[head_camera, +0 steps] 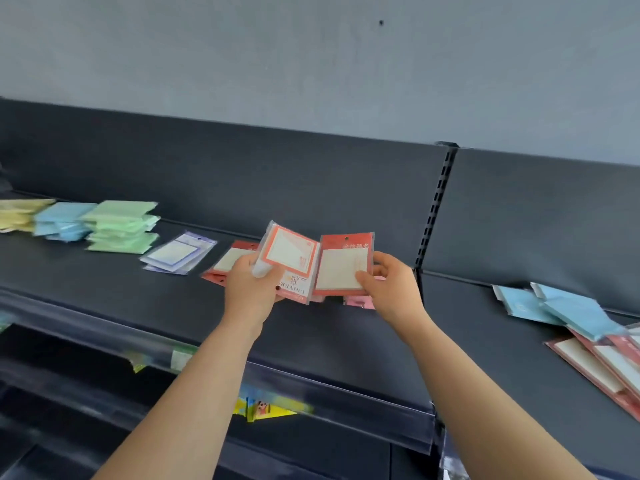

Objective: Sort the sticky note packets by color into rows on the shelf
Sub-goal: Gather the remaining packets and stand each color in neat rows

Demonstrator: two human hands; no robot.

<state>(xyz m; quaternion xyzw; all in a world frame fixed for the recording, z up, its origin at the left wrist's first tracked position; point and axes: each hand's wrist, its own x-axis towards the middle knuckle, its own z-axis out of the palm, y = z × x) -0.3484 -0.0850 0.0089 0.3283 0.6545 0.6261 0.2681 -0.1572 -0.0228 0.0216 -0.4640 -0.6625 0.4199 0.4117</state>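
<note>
On the dark shelf (104,299), from the left, lie a yellow stack (17,213), a blue stack (60,220), a green stack (121,225), purple-edged packets (178,252) and red packets (225,263), with a loose heap (571,313) of blue and red ones far right. Above the red packets, the left hand (251,285) grips an orange-bordered packet (291,258). Just beside it, the right hand (391,289) pinches a red-topped packet (343,268), and a pink packet (360,301) lies beneath.

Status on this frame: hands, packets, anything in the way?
Left hand grips an orange-bordered packet. Right hand pinches a red packet. Both held over the shelf, near the red pile. Pink packet lies underneath; path looks open.
</note>
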